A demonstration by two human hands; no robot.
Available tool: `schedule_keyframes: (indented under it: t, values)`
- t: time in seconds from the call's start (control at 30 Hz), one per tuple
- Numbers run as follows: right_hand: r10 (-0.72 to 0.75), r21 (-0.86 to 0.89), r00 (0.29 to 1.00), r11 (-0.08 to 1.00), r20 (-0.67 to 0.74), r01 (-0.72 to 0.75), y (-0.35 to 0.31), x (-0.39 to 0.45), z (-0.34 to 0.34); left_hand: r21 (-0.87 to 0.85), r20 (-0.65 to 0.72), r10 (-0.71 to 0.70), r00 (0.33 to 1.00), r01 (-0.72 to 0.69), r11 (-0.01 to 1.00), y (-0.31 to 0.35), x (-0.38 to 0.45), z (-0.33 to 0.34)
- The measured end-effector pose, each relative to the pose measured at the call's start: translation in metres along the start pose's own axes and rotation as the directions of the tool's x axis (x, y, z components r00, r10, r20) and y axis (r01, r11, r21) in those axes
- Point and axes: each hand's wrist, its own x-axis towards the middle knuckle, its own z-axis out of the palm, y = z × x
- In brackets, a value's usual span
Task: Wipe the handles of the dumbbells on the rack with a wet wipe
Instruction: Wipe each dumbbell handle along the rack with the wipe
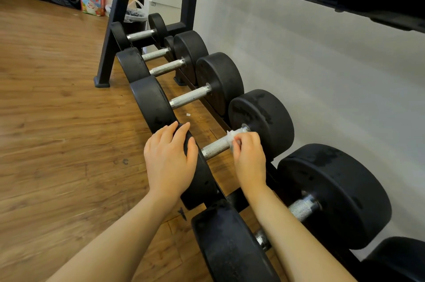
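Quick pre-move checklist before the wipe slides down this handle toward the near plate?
1. White wet wipe pinched in right hand: ok.
2. Wipe touching knurled silver dumbbell handle at its far end: ok.
3. Left hand resting on near black round plate, steadying it: ok.
4. Bare handle between wipe and near plate unobstructed: ok.
5. Wipe still damp: cannot tell.
6. Small white scrap on wooden floor, outside wiping path: ok.

Both forearms are seen bare to the frame's lower edge, with no sleeves, and nothing is worn on the left hand (169, 159) or right hand (249, 157).
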Motion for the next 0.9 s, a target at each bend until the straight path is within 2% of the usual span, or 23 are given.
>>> schedule_keyframes:
  t: [0.13, 0.27, 0.43, 0.5, 0.63, 0.8, 0.9]
  values:
    - [-0.155, 0.027, 0.987, 0.988, 0.041, 0.154, -0.003, -0.003, 0.005, -0.001, 0.002, -0.004, 1.0, 0.004, 1.0, 0.0, 0.0, 0.0]
    - [-0.133, -0.014, 0.991, 0.991, -0.029, 0.133, 0.0, -0.001, 0.006, -0.001, 0.006, -0.003, 1.0, 0.003, 1.0, 0.001, 0.0, -0.001]
    - [-0.342, -0.038, 0.938, 0.938, 0.061, 0.344, -0.002, -0.006, 0.011, -0.009, 0.015, -0.017, 1.0, 0.017, 1.0, 0.002, 0.0, -0.001]
    - [-0.319, -0.074, 0.947, 0.945, 0.025, 0.32, -0.001, -0.005, 0.011, -0.014, 0.013, -0.015, 1.0, 0.015, 1.0, 0.002, 0.0, -0.002]
    - [-0.182, -0.078, 0.983, 0.981, -0.017, 0.18, 0.004, 0.0, 0.008, -0.007, 0.006, -0.004, 1.0, 0.004, 1.0, 0.002, 0.0, -0.002]
    - [-0.337, -0.07, 0.938, 0.937, 0.08, 0.343, 0.001, -0.005, 0.015, -0.011, 0.017, -0.014, 1.0, 0.014, 1.0, 0.002, 0.0, -0.002]
    - [-0.316, -0.134, 0.948, 0.939, 0.036, 0.317, -0.001, -0.005, 0.018, -0.006, 0.012, -0.011, 1.0, 0.012, 1.0, 0.002, 0.0, -0.002]
